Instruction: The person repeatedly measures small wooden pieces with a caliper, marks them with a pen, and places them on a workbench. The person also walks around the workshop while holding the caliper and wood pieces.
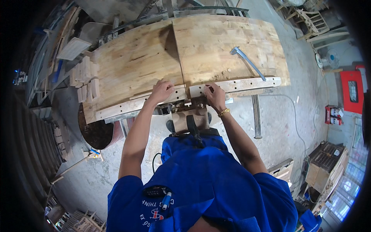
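Note:
Two pale wooden rails with dark round holes run along the near edge of a plywood tabletop: a left rail and a right rail, with a small gap between them. My left hand is curled over a thin wooden strip lying along the left rail; its fingertips are partly hidden. Close to the gap, my right hand has thumb and fingers bent around the inner end of the right rail. Below the gap sits a dark metal machine part. A blue-grey caliper lies on the right tabletop.
The tabletop has a seam down its middle. Stacked wood blocks stand at its left edge, above a dark round bin. A table leg stands to the right. A cable crosses the floor near a wooden cabinet.

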`<state>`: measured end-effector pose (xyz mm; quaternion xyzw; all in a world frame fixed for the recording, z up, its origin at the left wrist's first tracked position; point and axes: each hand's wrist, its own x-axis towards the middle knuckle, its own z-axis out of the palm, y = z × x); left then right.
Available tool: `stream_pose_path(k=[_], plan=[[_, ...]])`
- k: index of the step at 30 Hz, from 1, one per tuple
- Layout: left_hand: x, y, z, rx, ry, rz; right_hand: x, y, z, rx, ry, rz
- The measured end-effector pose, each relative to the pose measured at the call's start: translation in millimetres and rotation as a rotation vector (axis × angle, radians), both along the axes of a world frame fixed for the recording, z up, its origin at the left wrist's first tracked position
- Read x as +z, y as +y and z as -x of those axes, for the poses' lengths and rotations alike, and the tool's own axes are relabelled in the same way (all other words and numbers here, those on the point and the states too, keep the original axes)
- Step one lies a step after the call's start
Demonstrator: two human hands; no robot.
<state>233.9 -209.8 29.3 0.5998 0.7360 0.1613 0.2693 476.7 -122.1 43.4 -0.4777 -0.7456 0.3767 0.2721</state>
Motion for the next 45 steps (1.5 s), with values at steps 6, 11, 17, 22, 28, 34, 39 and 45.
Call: stream_pose_path(k=[6,11,17,22,28,34,39,45], plan=[[39,6,-16,0.076,-0.33,0.074,22,7,24,0.291,0.039,0.065],[101,-12,-37,-0.027,-0.239,-0.232,62,-3,30,0.334,0.231,0.225],[147,-27,-65,0.09,-0.217,-0.435,95,-14,25,0.211,0.643,0.667],[159,-35,-59,0.085,-0.314,-0.392,112,-18,19,0.259,0.87,1.051],[162,-34,-65,0.114,-0.427,-0.359,121,-28,19,0.178,0.967,1.108],[135,-58,-40,0.313,-0.464,-0.321,129,-13,-1,0.026,1.223,0.969],[143,-57,-35,0.271,-0.388,-0.367,133,-15,-8,0.102,1.04,1.016],[126,-16,-29,-0.059,-0.057,-0.113,114,-16,-6,0.019,0.956,0.969]])
